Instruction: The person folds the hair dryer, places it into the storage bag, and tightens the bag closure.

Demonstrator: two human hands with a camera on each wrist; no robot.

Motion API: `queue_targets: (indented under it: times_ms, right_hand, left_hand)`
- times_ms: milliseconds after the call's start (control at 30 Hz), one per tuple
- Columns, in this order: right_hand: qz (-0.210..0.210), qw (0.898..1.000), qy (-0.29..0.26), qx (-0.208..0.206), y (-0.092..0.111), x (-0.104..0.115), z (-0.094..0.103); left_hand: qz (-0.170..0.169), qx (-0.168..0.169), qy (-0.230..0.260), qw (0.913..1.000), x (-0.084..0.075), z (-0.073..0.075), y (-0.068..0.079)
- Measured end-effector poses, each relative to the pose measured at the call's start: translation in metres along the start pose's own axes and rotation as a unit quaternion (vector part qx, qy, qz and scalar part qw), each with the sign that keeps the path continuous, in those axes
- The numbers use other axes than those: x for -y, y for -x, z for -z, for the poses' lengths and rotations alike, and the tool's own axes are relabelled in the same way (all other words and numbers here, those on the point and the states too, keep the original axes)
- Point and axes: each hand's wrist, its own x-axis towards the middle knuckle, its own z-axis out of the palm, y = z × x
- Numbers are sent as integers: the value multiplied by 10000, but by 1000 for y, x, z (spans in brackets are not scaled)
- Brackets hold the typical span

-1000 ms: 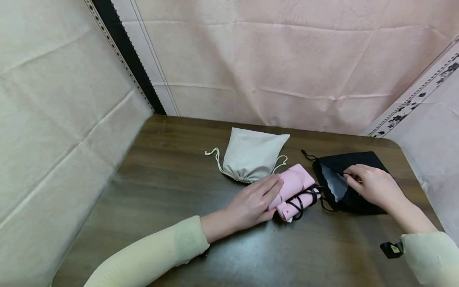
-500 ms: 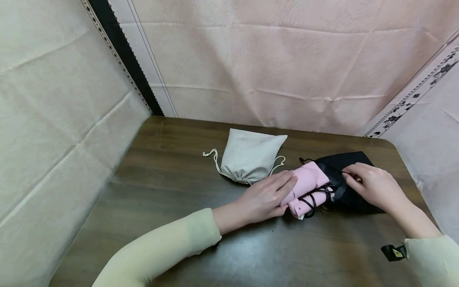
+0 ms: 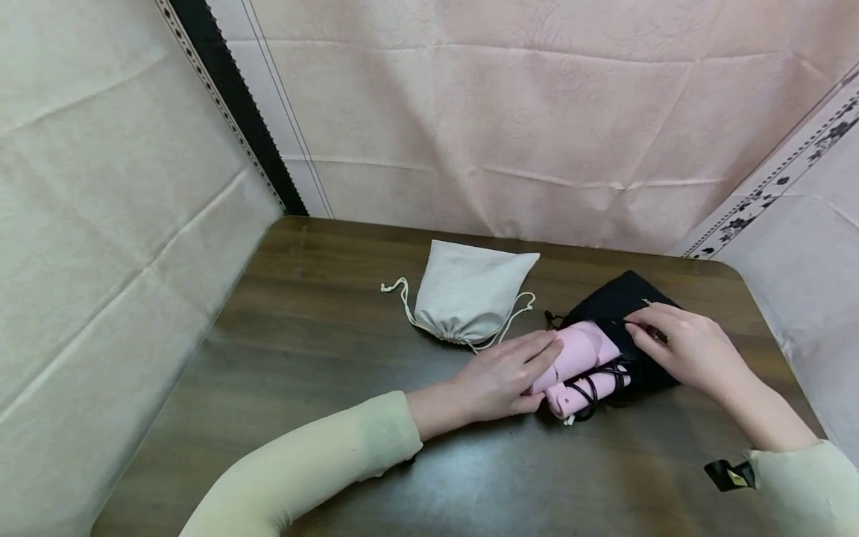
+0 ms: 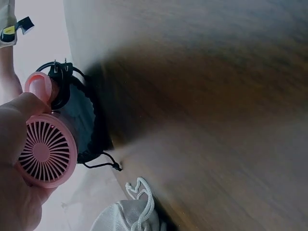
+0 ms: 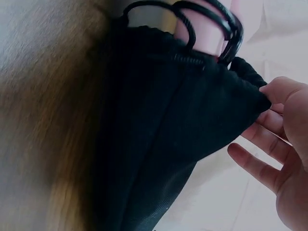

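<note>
A pink folding hair dryer (image 3: 582,349) has its black cord wound around the folded handle. My left hand (image 3: 499,379) grips its rear end, and the round vent grille (image 4: 45,150) faces the left wrist camera. A black drawstring bag (image 3: 612,300) lies against the dryer's front end, its mouth toward the dryer. With thumb and fingers, my right hand (image 3: 694,349) pinches the upper rim of that mouth; the right wrist view shows the bag cloth (image 5: 159,115) stretched up from there. The dryer's front end is at the mouth, partly hidden by the rim.
A light grey drawstring bag (image 3: 470,287) with white cords lies behind my left hand. The brown wooden table (image 3: 322,335) has pale cloth walls (image 3: 470,134) at its back and sides.
My left hand has carried the hair dryer rightward to the black bag's mouth. My right hand has shifted slightly left, drawing the bag's rim toward the dryer.
</note>
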Motion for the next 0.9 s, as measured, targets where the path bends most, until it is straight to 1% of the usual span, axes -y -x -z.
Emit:
queue_targets:
  times_ms: [67, 133, 300, 433, 533, 700, 900]
  right_hand:
    - [49, 10000, -24, -39, -1, 3, 0]
    - [130, 9999, -33, -74, -1, 5, -1]
    - [324, 9994, -8, -147, -1, 9, -3]
    - [498, 9985, -41, -203, -2, 11, -4]
    - [586, 9981, -60, -190, -4, 15, -5]
    - [672, 9976, -75, -130, -7, 22, -5]
    - [912, 9956, -104, -196, -13, 24, -6]
  left_hand:
    - [10, -37, 33, 10000, 0, -2, -1]
    - [98, -62, 81, 9999, 0, -2, -1]
    - [482, -81, 112, 9987, 1, -3, -4]
    - [691, -96, 83, 9975, 4, -3, -7]
    - [887, -43, 116, 9960, 5, -3, -10]
    - [1243, -90, 262, 9919, 8, -5, -13]
    - [1336, -137, 331, 9904, 9, -5, -17]
